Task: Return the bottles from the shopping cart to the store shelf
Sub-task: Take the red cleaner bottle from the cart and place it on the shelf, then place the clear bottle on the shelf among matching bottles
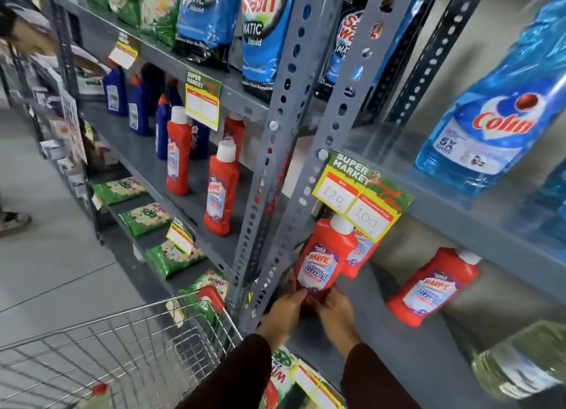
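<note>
A red Harpic bottle (321, 261) with a white cap stands at the front of the grey metal shelf (382, 332), just right of the upright posts. My left hand (283, 313) and my right hand (335, 310) both grip its base from either side. A second red bottle (361, 252) stands right behind it, partly hidden by a price tag. A third red bottle (428, 289) stands further right on the same shelf. The wire shopping cart (122, 356) is at the lower left; a red cap (99, 388) shows inside it.
Two perforated grey posts (275, 151) rise just left of my hands. More red bottles (221, 191) and blue bottles (137, 108) stand on the left bay. Blue Colin bottles (496, 108) sit on the shelf above. A pale yellow bottle (520, 365) is at the lower right.
</note>
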`<state>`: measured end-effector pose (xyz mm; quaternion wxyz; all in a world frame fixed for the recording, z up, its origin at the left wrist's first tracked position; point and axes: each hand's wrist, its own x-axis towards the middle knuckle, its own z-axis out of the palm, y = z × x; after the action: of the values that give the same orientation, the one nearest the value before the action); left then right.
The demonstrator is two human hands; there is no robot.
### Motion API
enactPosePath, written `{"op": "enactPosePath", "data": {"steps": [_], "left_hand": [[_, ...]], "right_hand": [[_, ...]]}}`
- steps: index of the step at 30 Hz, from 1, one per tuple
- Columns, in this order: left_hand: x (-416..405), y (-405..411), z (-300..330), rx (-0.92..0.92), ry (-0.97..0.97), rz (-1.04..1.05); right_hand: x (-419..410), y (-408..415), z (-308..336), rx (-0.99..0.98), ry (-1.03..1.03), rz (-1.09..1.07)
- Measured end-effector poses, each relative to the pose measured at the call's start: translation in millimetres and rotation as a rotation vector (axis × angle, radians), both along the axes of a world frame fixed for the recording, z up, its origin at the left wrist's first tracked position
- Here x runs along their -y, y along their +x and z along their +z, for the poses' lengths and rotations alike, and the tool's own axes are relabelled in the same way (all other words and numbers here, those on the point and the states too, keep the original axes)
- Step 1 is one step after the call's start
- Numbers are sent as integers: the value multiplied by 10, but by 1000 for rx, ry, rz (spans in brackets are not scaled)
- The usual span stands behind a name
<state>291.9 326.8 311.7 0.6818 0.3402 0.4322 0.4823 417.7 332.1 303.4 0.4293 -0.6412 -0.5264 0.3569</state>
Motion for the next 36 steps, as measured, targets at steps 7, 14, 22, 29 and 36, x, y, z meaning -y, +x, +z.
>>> {"op": "enactPosePath", "data": {"steps": [7, 14, 22, 29, 36], "left_hand": [[958, -772, -221, 60, -65, -2], [2783, -2703, -1417, -434, -689, 422], [2916, -3254, -2278, -719, -829, 278], [2492, -3099, -3413, -772, -758, 226], [2172, -3014, -3075, -778, -848, 317]], "right_hand": [[839, -102, 43, 146, 181, -267], [1640, -1455, -325, 37, 19, 218], [1413, -2879, -1543, 189, -845, 786], [1009, -3724, -2387, 365, -892, 623], [733, -3996, -2941, 222, -1019, 542]]}}
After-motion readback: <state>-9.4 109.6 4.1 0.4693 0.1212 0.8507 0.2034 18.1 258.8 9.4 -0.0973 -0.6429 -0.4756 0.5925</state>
